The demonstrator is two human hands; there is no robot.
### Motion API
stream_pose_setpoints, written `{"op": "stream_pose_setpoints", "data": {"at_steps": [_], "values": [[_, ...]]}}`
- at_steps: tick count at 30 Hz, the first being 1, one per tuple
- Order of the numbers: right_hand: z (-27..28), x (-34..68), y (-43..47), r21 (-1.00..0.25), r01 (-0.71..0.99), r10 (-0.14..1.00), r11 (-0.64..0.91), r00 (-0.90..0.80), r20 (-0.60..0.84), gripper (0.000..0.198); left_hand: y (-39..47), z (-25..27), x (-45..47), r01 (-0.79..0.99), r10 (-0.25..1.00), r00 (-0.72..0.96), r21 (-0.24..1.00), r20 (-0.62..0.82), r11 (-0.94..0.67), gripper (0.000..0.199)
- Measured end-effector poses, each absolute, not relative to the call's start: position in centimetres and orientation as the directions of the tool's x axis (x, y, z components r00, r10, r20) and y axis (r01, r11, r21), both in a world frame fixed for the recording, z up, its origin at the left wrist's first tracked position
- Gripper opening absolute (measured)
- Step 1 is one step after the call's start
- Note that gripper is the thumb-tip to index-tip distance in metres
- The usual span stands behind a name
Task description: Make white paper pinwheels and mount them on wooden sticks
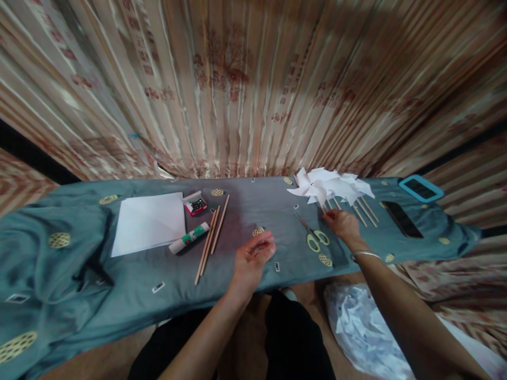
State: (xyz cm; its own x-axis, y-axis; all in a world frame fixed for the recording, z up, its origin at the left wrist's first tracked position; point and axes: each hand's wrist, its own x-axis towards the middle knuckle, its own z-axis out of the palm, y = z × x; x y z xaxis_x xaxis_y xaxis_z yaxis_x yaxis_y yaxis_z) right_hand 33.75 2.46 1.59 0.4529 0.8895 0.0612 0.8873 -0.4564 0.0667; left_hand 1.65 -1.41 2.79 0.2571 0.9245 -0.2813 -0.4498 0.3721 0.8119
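My right hand [344,224] pinches the lower end of a wooden stick on a white paper pinwheel [311,183]. That pinwheel lies at the left of a pile of several paper pinwheels [350,187], their sticks pointing toward me. Over the middle of the table my left hand [253,256] hovers with nothing in it, fingers loosely bent and apart. Between the hands lie scissors [312,235] with yellow-green handles, nearest my right hand. Left of my left hand are 3 wooden sticks [208,245] and a glue stick [189,238] with a white and green label.
White paper sheets [148,221] lie at the left, beside a small red box [195,203] of dark pins or tacks. A black phone [402,219] and a blue-framed device [421,188] lie at the right. Below stands a clear bag [360,322] of paper scraps. A curtain [237,105] hangs behind.
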Motion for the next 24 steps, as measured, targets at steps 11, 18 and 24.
{"op": "stream_pose_setpoints", "data": {"at_steps": [11,18,24], "values": [[1.0,34.1,2.0,0.103,0.886,0.890,-0.452,0.440,0.119,0.035,-2.0,2.0,2.5,-0.451,0.925,0.253,0.811,-0.283,0.372,0.039],[2.5,29.5,1.0,-0.095,0.948,0.899,-0.303,0.317,0.301,0.038,-2.2,2.1,1.1,-0.327,0.966,0.200,0.919,-0.162,0.221,0.024],[2.6,16.8,2.8,-0.544,0.836,0.971,0.066,0.070,0.227,0.030,-1.3,3.1,-2.5,0.217,0.923,0.177,0.902,0.341,-0.374,0.038]]}}
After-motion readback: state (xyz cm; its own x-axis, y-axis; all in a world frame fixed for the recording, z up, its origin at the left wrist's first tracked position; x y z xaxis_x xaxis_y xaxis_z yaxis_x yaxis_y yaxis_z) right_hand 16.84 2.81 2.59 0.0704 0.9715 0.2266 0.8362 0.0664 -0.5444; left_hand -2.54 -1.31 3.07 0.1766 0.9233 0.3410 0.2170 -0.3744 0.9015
